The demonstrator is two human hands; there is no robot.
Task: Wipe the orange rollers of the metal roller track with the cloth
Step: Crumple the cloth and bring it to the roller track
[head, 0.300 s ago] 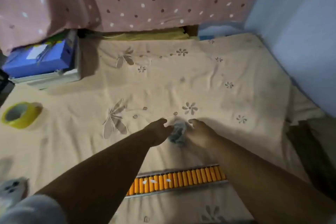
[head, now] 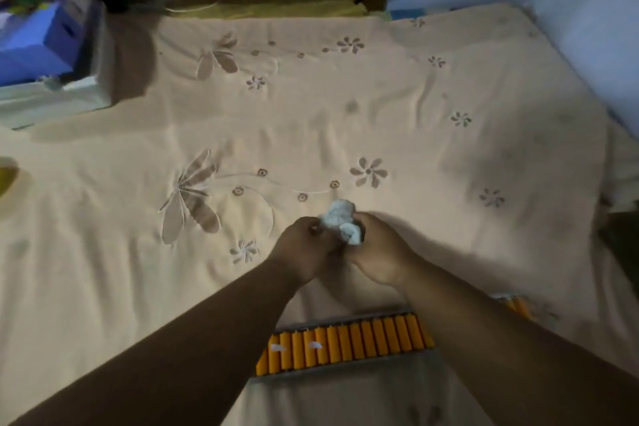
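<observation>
Cloth [head: 340, 221] bunched between both hands, above the beige floral sheet [head: 311, 121].
Left hand [head: 304, 247] and right hand [head: 378, 252] both closed on the white wad, knuckles nearly touching. Roller track [head: 345, 344] lies nearer the body, under the forearms; orange rollers [head: 366, 339] uncovered, two white scraps on them. Blue box [head: 38, 41] far left.

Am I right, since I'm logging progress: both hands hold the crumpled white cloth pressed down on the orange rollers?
Not quite. Both the left hand and right hand do hold the crumpled white cloth, but the head view shows it up over the beige sheet, well clear of the orange rollers, which lie nearer the person, between the forearms.
</observation>
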